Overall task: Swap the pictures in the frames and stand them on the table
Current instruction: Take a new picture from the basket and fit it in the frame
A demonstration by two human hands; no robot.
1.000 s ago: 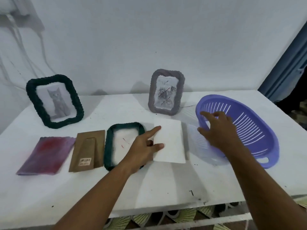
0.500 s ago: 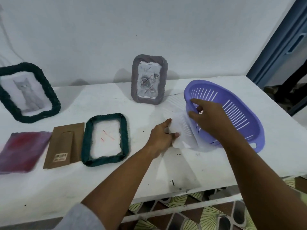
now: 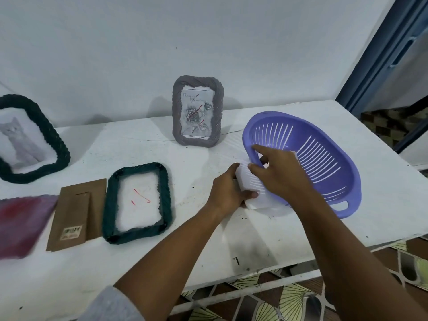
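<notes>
Left hand (image 3: pixel 228 189) pinches the white picture sheet (image 3: pixel 256 195) at its near-left edge; right hand (image 3: pixel 278 176) grips the tilted purple basket (image 3: pixel 324 158) over it (the empty green frame (image 3: pixel 139 202) lies well left on the worktop (image 3: pixel 266 239)).

On the table (image 3: pixel 266 242), the empty frame (image 3: pixel 138 202) lies between the backing board (image 3: pixel 77 214) and the basket (image 3: pixel 308 163).

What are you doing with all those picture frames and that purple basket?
A person is swapping pictures between frames. The left hand holds a white sheet on the table, while the right hand grips the tilted purple basket's rim above it. One green frame lies flat and empty beside its brown backing. The grey rose frame and the cat frame stand upright at the back.
</notes>
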